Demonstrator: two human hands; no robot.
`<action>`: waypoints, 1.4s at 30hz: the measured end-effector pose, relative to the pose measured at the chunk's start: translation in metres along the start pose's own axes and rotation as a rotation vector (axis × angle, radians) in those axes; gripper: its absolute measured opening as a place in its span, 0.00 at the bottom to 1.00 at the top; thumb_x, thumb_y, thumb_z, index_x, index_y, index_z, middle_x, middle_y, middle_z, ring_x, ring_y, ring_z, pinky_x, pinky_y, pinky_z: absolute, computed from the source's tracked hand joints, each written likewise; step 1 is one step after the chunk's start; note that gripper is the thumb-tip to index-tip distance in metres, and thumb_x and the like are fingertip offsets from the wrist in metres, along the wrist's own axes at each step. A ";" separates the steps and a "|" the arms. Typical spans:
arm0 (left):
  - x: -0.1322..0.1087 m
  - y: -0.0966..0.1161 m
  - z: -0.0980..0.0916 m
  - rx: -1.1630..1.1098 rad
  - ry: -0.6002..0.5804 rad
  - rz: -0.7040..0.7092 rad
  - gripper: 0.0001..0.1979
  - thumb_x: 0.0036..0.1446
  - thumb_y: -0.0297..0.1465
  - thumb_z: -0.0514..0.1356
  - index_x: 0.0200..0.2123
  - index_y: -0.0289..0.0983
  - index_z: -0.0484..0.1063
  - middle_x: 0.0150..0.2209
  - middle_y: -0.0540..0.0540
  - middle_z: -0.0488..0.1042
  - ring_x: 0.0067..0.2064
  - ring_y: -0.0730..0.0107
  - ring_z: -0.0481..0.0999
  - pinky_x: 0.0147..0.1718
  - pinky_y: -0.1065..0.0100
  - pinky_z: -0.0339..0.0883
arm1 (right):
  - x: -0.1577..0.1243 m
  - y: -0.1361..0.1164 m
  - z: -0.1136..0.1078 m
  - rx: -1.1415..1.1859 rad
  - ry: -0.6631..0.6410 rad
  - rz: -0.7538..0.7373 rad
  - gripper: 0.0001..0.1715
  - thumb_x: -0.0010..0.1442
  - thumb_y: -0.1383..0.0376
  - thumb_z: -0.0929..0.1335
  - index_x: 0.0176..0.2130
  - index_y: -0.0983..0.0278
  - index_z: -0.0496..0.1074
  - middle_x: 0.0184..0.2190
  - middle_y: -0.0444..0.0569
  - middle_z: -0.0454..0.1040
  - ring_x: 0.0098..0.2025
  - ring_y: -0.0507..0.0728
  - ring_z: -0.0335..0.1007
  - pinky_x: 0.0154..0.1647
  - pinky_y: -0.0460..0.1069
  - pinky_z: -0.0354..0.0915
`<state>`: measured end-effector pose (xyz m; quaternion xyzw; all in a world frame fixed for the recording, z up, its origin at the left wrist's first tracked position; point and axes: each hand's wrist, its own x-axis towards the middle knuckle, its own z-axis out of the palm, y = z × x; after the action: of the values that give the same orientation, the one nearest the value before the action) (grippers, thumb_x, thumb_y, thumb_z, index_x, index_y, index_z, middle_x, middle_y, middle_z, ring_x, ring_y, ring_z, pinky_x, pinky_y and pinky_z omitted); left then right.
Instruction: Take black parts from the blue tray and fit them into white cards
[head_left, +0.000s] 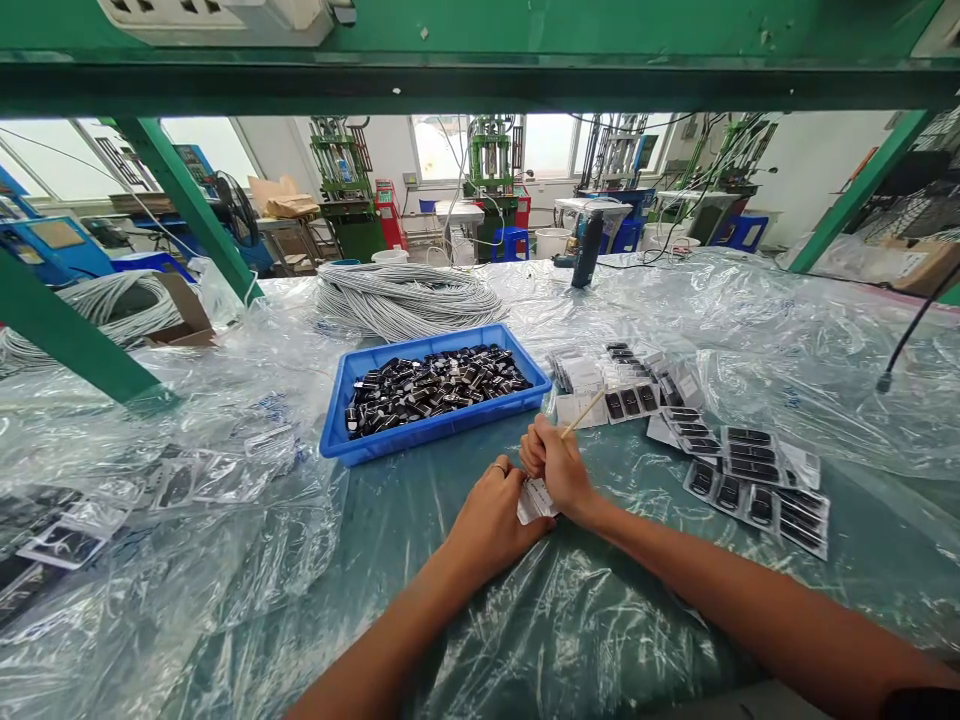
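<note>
My right hand is closed in a fist around a thin wooden stick, whose upper end points up and to the right. Just below that fist lies a small whitish packet with print on it. My left hand grips the packet at its left side and lower edge, a ring on one finger. The stick's lower end is hidden by my right fist. Beyond both hands stands a blue tray heaped with small black parts.
Clear packs of black pieces lie spread at the right. More plastic packs are at the far left. Behind the tray rests a coil of grey cable, with a dark upright tool farther right. A green frame crosses overhead.
</note>
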<state>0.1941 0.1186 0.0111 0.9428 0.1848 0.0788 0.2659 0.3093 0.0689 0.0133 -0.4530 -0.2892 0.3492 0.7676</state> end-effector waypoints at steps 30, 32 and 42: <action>-0.002 -0.004 -0.002 -0.058 0.020 -0.108 0.19 0.50 0.35 0.65 0.44 0.36 0.68 0.46 0.41 0.67 0.50 0.55 0.69 0.50 0.57 0.66 | 0.005 -0.012 -0.010 0.101 -0.104 0.083 0.34 0.59 0.46 0.66 0.16 0.61 0.50 0.12 0.35 0.43 0.15 0.46 0.35 0.17 0.47 0.37; 0.000 -0.004 0.001 -0.100 0.017 -0.116 0.18 0.48 0.34 0.66 0.42 0.36 0.68 0.45 0.42 0.67 0.47 0.57 0.70 0.48 0.57 0.66 | 0.003 -0.004 -0.004 0.080 -0.113 0.074 0.35 0.59 0.44 0.65 0.16 0.61 0.50 0.13 0.36 0.44 0.15 0.46 0.37 0.18 0.48 0.38; 0.002 -0.004 0.001 -0.143 0.031 -0.133 0.18 0.47 0.35 0.68 0.40 0.35 0.69 0.42 0.43 0.68 0.44 0.57 0.71 0.46 0.58 0.66 | -0.002 0.008 0.002 -0.054 -0.038 0.009 0.33 0.58 0.46 0.66 0.15 0.61 0.51 0.13 0.37 0.48 0.17 0.47 0.42 0.18 0.48 0.41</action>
<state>0.1947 0.1218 0.0078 0.9057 0.2451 0.0886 0.3342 0.3040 0.0715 0.0065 -0.4682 -0.3112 0.3534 0.7477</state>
